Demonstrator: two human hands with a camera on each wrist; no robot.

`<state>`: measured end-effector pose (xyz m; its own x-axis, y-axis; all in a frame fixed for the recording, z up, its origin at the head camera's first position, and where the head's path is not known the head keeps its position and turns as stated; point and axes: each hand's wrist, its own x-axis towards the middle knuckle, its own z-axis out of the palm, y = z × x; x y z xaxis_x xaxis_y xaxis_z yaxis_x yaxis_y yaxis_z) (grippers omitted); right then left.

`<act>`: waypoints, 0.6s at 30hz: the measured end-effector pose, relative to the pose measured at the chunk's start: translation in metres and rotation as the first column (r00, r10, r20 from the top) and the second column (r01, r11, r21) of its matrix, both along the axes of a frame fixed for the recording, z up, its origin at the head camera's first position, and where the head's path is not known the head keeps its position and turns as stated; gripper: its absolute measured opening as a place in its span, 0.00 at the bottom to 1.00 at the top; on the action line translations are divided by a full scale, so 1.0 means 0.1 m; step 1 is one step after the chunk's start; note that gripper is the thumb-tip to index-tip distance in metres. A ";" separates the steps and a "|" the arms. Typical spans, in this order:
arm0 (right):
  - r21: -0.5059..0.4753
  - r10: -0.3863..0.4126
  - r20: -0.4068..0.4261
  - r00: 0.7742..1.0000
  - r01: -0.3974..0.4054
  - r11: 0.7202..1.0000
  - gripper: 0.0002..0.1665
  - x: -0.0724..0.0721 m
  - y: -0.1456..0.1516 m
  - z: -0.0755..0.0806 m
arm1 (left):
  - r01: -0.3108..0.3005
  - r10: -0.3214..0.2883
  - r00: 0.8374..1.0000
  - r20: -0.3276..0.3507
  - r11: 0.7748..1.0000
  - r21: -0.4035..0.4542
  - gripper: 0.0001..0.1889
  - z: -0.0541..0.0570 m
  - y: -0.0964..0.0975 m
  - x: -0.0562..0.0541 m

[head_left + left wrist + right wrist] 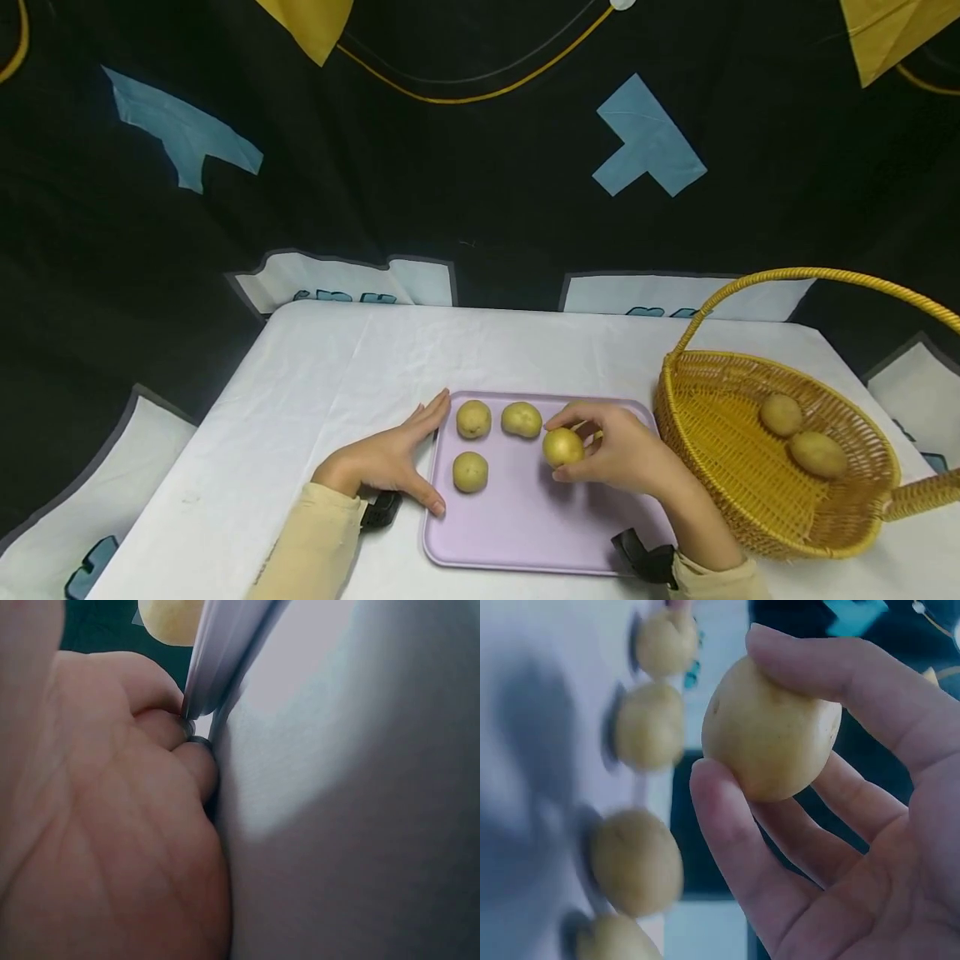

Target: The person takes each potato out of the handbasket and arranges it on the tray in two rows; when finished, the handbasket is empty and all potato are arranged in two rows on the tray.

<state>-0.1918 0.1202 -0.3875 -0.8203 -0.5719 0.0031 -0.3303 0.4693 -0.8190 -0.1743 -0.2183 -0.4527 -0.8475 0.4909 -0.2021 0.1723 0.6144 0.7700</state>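
My right hand [618, 446] pinches a potato [563, 447] between thumb and fingertips, held above the lilac tray [517, 533]. The right wrist view shows this potato [769, 735] up close, off the tray surface. On the tray lie more potatoes: one [474, 418] at the back left, one [521, 419] beside it, and one [470, 472] nearer the front. Another is mostly hidden behind my right hand. With thumb and fingers spread, my left hand [386, 458] rests against the tray's left edge; in the left wrist view its fingers [161, 727] meet the tray's side [225, 656].
To the right of the tray stands a yellow wicker basket [693, 450] with a tall arched handle, holding two potatoes [817, 454]. A white cloth [360, 358] covers the table. Behind it hangs a black curtain [450, 183] with blue and yellow patterns.
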 end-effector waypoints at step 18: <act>0.137 0.052 -0.127 0.991 -0.034 0.990 0.29 0.14 -0.45 -0.37 | -0.002 0.002 1.000 -0.007 1.000 0.009 0.77 0.00 0.02 0.01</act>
<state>-0.1777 0.0752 -0.4244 -0.7927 -0.6089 0.0287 -0.4519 0.5555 -0.6980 -0.1731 -0.2165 -0.4531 -0.8496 0.4913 -0.1918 0.1767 0.6079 0.7741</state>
